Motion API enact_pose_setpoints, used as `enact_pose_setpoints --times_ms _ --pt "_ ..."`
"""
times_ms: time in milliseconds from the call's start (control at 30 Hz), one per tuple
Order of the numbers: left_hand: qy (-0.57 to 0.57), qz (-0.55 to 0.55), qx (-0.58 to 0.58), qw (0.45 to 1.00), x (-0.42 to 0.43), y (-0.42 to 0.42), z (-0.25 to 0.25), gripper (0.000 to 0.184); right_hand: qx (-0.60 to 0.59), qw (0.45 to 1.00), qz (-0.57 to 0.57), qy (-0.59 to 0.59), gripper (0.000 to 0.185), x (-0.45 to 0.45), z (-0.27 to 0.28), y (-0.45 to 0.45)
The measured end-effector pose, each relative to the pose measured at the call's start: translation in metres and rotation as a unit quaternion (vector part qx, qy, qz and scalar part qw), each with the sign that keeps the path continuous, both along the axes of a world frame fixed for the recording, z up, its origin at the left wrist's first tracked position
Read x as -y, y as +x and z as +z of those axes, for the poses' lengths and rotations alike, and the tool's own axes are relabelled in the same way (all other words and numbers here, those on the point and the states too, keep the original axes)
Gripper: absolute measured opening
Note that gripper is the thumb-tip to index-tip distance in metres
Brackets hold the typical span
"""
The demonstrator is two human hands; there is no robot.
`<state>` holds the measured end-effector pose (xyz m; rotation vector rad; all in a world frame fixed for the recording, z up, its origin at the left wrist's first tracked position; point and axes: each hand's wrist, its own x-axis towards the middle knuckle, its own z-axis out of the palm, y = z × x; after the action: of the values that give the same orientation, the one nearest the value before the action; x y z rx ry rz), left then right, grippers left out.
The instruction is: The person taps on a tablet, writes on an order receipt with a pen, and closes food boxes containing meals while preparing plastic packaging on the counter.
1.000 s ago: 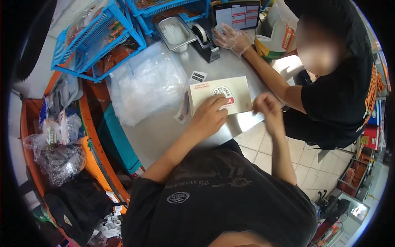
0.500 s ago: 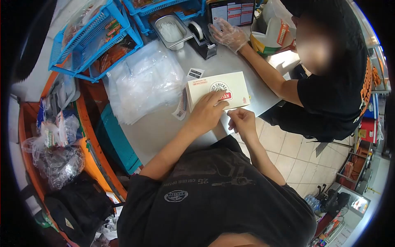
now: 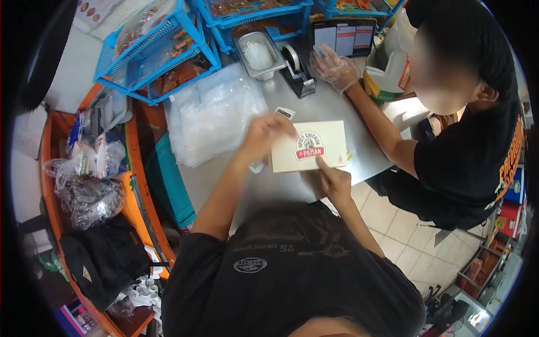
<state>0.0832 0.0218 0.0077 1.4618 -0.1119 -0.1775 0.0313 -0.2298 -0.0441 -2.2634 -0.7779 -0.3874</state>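
Observation:
A cream cardboard food box (image 3: 331, 137) with a round chicken logo and a red band lies in front of me on the metal table. My right hand (image 3: 337, 183) grips the box's near edge, thumb on the lid and the other fingers curled below. My left hand (image 3: 268, 133) is at the box's left side, near its upper left corner. Motion smears its fingers, so whether they touch the box cannot be made out. A small printed label (image 3: 286, 113) shows just behind the box, partly covered.
A stack of clear plastic bags (image 3: 216, 112) lies left of the box. Behind are a tape dispenser (image 3: 297, 70), a metal container (image 3: 259, 56), blue baskets (image 3: 157, 56) and a tablet (image 3: 353, 38). At the right stands a co-worker, whose gloved hand (image 3: 335, 68) is by the tablet.
My left hand has lifted off the lid and moved to the box's left side. My right hand has moved onto the near edge, gripping it. The view has shifted.

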Motion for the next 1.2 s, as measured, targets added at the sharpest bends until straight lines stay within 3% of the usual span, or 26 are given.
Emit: enact_pose_setpoints --times_ms 33,67,167,200,300,333,433,467,567,633,667,733,833,900,967,1067,1200 --pt "0.025 0.124 0.032 0.991 -0.011 0.019 0.014 0.013 0.01 0.999 -0.004 0.047 0.029 0.002 0.006 0.001" --pt "0.107 0.143 0.005 0.984 -0.035 0.042 0.001 0.014 0.016 0.995 -0.009 0.094 0.022 0.004 0.012 -0.002" --pt "0.399 0.071 0.191 0.894 -0.049 0.077 -0.068 0.024 0.035 0.983 -0.076 0.164 0.009 0.018 0.028 0.001" --pt "0.488 0.015 0.128 0.863 -0.04 0.077 -0.072 0.03 0.012 0.979 -0.119 0.167 0.012 0.022 0.032 0.006" --pt "0.515 -0.037 0.167 0.84 -0.035 0.077 -0.095 0.028 -0.048 0.96 -0.188 0.2 0.009 0.039 0.021 0.029" --pt "0.496 -0.015 0.245 0.833 -0.034 0.078 -0.1 0.022 -0.136 0.946 -0.194 0.222 0.007 0.043 0.017 0.036" --pt "0.345 0.129 0.132 0.92 -0.027 0.084 -0.072 0.014 -0.367 0.837 -0.156 0.374 0.02 0.039 -0.001 0.076" --pt "0.301 0.184 0.137 0.926 -0.024 0.083 -0.056 0.009 -0.456 0.813 -0.125 0.341 0.035 0.048 -0.02 0.088" --pt "0.198 0.328 0.271 0.883 -0.016 0.071 0.01 0.006 -0.457 0.842 -0.084 0.276 0.042 0.032 -0.034 0.127" --pt "0.173 0.406 0.31 0.842 -0.025 0.062 0.038 0.007 -0.435 0.874 -0.04 0.212 0.045 0.015 -0.029 0.157" --pt "0.182 0.403 0.294 0.847 -0.03 0.053 0.054 0.01 -0.423 0.888 -0.016 0.181 0.047 0.009 -0.028 0.166" --pt "0.202 0.397 0.262 0.856 -0.038 0.036 0.082 0.017 -0.508 0.841 -0.003 0.187 0.05 0.011 -0.039 0.174" --pt "0.409 0.255 0.176 0.858 -0.052 0.037 0.035 0.029 -0.599 0.775 -0.003 0.201 0.054 0.012 -0.046 0.163" --pt "0.371 0.186 0.155 0.896 -0.051 0.056 -0.029 0.04 -0.617 0.759 -0.006 0.211 0.056 0.01 -0.044 0.154" --pt "0.513 0.18 0.079 0.835 -0.044 0.076 -0.085 0.048 -0.605 0.766 -0.007 0.217 0.056 0.009 -0.043 0.149" --pt "0.588 0.17 -0.06 0.788 -0.022 0.103 -0.087 0.048 -0.585 0.769 -0.007 0.256 0.056 0.012 -0.059 0.148" --pt "0.547 0.214 -0.127 0.8 -0.015 0.118 -0.092 0.042 -0.511 0.815 -0.117 0.247 0.048 0.023 -0.053 0.129"
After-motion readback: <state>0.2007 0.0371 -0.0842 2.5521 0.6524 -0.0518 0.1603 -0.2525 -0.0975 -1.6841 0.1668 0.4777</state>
